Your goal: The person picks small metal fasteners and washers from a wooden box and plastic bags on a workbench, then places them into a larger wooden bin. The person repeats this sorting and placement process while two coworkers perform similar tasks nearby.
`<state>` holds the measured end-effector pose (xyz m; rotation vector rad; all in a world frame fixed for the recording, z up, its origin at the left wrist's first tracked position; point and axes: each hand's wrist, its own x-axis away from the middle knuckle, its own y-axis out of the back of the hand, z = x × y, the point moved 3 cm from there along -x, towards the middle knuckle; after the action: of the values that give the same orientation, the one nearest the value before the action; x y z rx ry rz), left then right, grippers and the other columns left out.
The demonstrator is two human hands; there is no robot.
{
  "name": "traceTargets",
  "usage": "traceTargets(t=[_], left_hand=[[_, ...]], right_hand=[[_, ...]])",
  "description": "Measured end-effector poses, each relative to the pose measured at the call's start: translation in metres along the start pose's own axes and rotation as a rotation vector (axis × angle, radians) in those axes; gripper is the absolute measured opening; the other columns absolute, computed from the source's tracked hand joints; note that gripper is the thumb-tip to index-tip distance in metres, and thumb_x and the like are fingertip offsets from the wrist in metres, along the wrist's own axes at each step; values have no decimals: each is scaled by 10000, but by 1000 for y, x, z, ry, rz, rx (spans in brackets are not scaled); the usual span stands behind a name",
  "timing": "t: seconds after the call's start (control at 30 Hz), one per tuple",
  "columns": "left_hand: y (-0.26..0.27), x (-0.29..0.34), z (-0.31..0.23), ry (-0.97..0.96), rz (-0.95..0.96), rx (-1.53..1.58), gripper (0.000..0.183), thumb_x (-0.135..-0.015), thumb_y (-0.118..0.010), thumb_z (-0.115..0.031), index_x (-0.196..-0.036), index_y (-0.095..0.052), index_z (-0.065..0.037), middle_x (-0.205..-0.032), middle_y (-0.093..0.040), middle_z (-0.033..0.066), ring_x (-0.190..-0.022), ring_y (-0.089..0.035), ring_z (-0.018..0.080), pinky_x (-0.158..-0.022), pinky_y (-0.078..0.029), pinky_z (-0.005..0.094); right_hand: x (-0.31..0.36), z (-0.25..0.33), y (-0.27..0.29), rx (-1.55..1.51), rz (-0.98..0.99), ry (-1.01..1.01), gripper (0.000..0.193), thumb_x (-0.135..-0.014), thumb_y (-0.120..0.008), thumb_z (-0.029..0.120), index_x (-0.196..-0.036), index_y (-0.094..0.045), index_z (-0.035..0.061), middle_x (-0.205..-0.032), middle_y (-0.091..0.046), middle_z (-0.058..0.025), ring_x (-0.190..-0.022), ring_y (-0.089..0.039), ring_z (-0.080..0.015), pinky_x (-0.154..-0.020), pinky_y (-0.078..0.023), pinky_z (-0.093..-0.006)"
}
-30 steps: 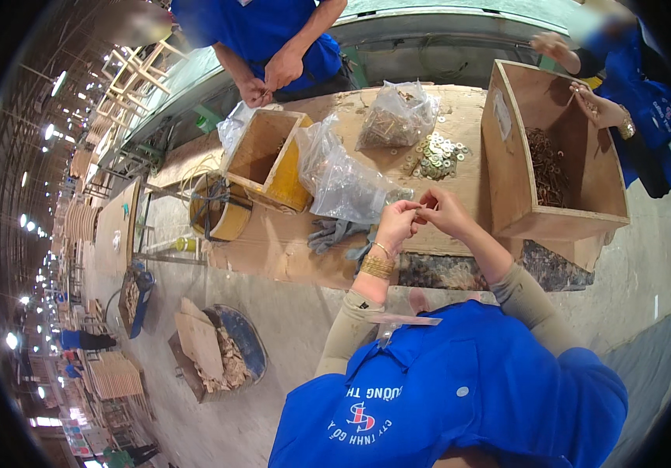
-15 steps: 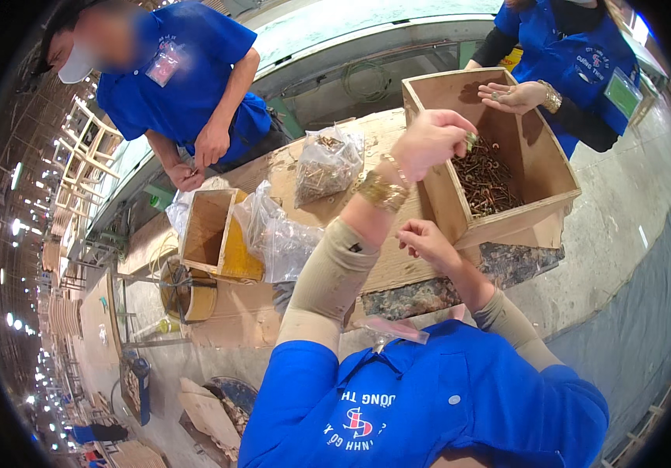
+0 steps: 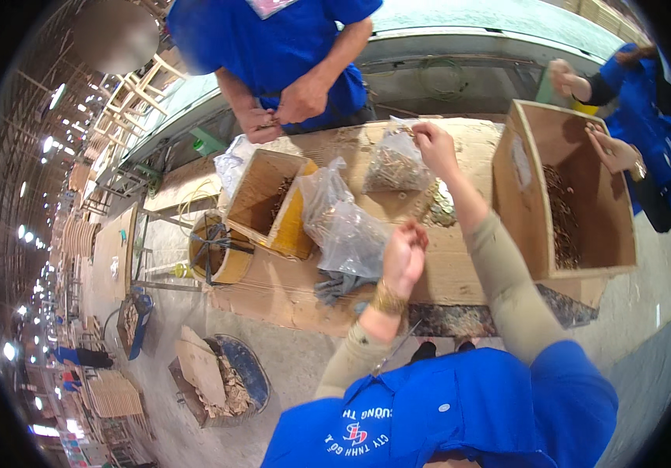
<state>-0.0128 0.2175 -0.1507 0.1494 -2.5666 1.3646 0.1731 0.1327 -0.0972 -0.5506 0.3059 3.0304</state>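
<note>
My left hand point(image 3: 403, 261), a gold bracelet at its wrist, is held above the cardboard-covered table point(image 3: 452, 265) with its fingers curled in. Whatever it may hold is hidden. My right hand point(image 3: 437, 148) reaches forward to the right upper edge of a clear plastic bag of screws point(image 3: 396, 165). Its fingers are pinched together at the bag's mouth; what they grip is too small to make out. Beside my right forearm lies a small heap of shiny metal pieces point(image 3: 442, 206). Left of my left hand rests a crumpled clear plastic bag point(image 3: 343, 226).
A large wooden box point(image 3: 519, 203) with screws stands at the right, a co-worker's hand point(image 3: 615, 150) over its rim. A smaller wooden box point(image 3: 253, 195) sits at the left. Another co-worker's hands point(image 3: 281, 113) work across the table. A grey glove point(image 3: 343, 287) lies near its front edge.
My left hand has left the large box and drawn back over the table. My right hand has stretched forward to the bag of screws. The view has shifted left.
</note>
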Motion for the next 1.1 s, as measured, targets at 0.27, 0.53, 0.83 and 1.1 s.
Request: traceTargets(t=[0.27,0.53,0.83,1.1], left_hand=[[41,72,20,249,26,140,236,-839,-438,-33,-1067,-488,-5,-896,-549,68,-808,-529,149,-732,-437,256],[55,71,22,269,-48,141,190,-862,-430,-61,-1036,-505,-50,-871,-532,15,-774,-510,94,-704,-426,236],[58,73,18,257,-31,133,187,-856,-425,-68,-1024,-508,-54,-862,-536,16,-775,-516,105,-691,-430,241],[64,73,25,280,-24,143,159,-855,-431,-78,-985,-520,-57,-860,-543,29,-763,-525,112,-680,-441,250]], right_hand=[[-89,-68,-50,1027,834,-93,156,-664,-575,56,-810,-590,1,-864,-591,-200,-859,-560,-344,-734,-452,-405],[-70,-84,-75,1157,535,166,206,-691,-542,78,-883,-585,16,-946,-578,-198,-881,-563,-322,-749,-442,-404],[-75,-108,-69,773,641,-127,291,-701,-618,163,-948,-534,34,-854,-589,-172,-796,-572,-292,-662,-436,-346],[-65,-92,-58,615,462,-98,183,-685,-549,129,-837,-591,36,-754,-606,-162,-764,-589,-281,-648,-445,-368]])
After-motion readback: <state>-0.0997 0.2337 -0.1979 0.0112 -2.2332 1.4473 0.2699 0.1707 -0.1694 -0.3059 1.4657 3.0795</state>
